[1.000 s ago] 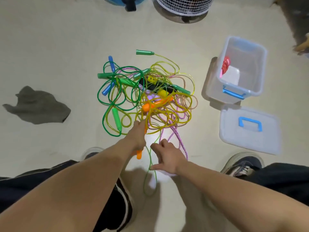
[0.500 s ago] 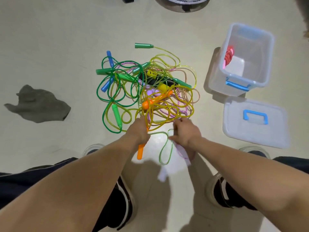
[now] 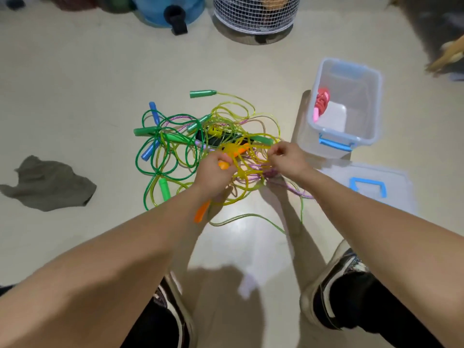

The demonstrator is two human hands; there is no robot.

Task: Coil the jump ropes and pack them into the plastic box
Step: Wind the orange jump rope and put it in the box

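our left hand (image 3: 213,172) gripping an orange handle (image 3: 200,212), right hand (image 3: 286,159) pinching yellow rope (image 3: 251,146), one plastic box (image 3: 369,136) at right, no readable labels

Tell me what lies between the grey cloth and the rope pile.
Head view: only bare floor between the cloth and the rope pile.

A crumpled grey cloth (image 3: 47,184) lay on the pale floor (image 3: 75,84) to the left; a white wire basket (image 3: 256,15) and a blue container (image 3: 168,8) stood at the far edge
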